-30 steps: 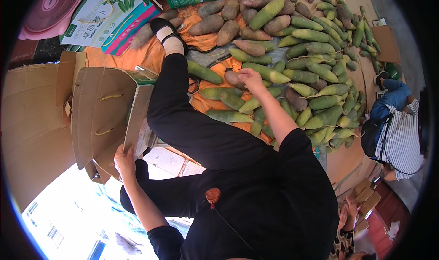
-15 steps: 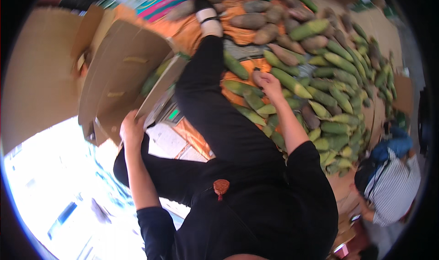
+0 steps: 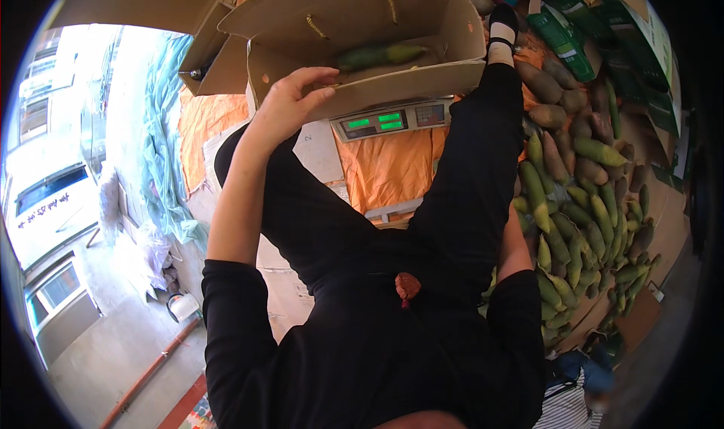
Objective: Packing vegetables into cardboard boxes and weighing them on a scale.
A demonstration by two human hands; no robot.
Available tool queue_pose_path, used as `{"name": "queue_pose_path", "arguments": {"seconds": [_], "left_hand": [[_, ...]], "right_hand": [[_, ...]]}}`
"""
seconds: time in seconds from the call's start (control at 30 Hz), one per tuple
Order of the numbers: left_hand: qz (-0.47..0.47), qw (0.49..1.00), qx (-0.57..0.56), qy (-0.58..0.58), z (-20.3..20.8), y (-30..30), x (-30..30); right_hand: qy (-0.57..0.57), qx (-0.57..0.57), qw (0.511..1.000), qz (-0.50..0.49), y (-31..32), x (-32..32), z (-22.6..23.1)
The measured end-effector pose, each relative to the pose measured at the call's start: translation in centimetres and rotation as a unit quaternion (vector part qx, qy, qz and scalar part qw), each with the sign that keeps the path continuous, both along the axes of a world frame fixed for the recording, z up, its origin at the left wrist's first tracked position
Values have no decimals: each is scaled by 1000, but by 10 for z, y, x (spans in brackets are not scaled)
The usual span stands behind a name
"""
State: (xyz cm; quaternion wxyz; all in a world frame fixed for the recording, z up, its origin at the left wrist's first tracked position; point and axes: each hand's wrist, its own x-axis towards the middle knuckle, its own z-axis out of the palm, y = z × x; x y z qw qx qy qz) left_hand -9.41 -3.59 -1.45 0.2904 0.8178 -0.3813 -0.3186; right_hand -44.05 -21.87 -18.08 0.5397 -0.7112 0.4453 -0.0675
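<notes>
A cardboard box (image 3: 422, 79) with yellow cord handles sits on a digital scale (image 3: 360, 125) with lit green displays. Inside the box lies a green radish (image 3: 381, 56), partly in shadow. At the box's near left corner is my left hand (image 3: 290, 101), its thumb and fingers apart and nothing held; whether it touches the rim I cannot tell. My right forearm reaches down beside my right thigh, which hides the hand. Close to that arm lies a large pile of green radishes (image 3: 581, 233).
Brownish root vegetables (image 3: 541, 82) lie beyond the pile on orange sheeting (image 3: 385, 174). Green cartons (image 3: 569, 44) stand at the far right. Another person's striped garment (image 3: 569, 406) shows at the lower right. Pale blue plastic sheeting (image 3: 162, 127) hangs at the left.
My view has turned, so the box now appears upper middle. My left hand has loosened from the box's edge. My right hand, earlier at a brownish root in the pile, has gone behind my thigh.
</notes>
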Motion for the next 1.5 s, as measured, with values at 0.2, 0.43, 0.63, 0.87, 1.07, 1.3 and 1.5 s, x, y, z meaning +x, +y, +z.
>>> {"name": "queue_pose_path", "arguments": {"seconds": [0.2, 0.43, 0.63, 0.87, 1.07, 1.3, 1.5], "left_hand": [[31, 992, -90, -81, 19, 28, -3], [-84, 955, -97, -267, 8, 37, -58], [-101, 950, -130, -265, 33, 53, -98], [-93, 917, -122, -369, 80, 75, -103], [87, 893, -104, -429, 93, 111, -78], [-67, 992, -101, -39, 59, 96, -62], [-7, 977, -90, -191, 53, 62, -35]], "right_hand": [[-26, 11, 999, 27, 7, 2, -36], [-70, 55, 989, 122, 30, 45, -88], [-72, 61, 986, 140, 25, 49, -96], [-64, 75, 988, 122, 17, 32, -109], [-43, 95, 991, 83, 14, -6, -117], [-21, 73, 997, -25, -13, -56, -96], [-4, 54, 991, -126, -34, -116, -86]]}}
